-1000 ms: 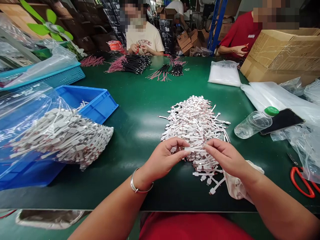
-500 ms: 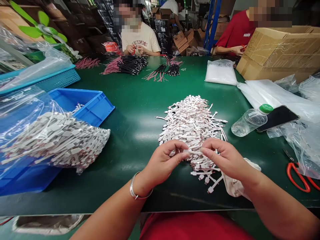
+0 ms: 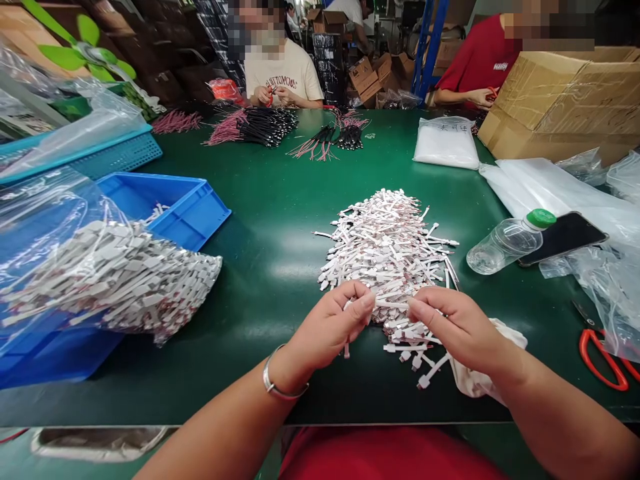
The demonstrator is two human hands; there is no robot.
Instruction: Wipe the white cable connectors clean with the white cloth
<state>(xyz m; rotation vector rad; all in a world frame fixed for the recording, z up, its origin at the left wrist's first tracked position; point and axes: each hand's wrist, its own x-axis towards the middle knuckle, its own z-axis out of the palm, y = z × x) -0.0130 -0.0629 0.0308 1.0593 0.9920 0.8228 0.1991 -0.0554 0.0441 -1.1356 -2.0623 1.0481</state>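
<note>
A short white cable (image 3: 393,305) is stretched between my two hands, just above the near part of a heap of similar white cables (image 3: 387,233). My left hand (image 3: 333,327), with a silver bangle at the wrist, pinches its left end between thumb and curled fingers. Below those fingers the tip of another cable (image 3: 347,351) pokes out; the rest is hidden in the hand. My right hand (image 3: 457,327) pinches the right end with thumb and forefinger. Under the right wrist lies a crumpled cream cloth (image 3: 473,379), and a few loose cables lie at the heap's near edge.
A clear bag of white cables (image 3: 125,273) lies over a blue bin (image 3: 200,217) at left. To the right are a green-capped bottle (image 3: 500,247), a phone (image 3: 565,237), red-handled scissors (image 3: 600,357) and plastic bags (image 3: 445,143). Across the table (image 3: 260,180), two people work beside black cable bundles (image 3: 270,125).
My left thumb has closed down over the fingers, and a second cable tip now shows below that hand. My right hand keeps its pinch. The view has shifted slightly.
</note>
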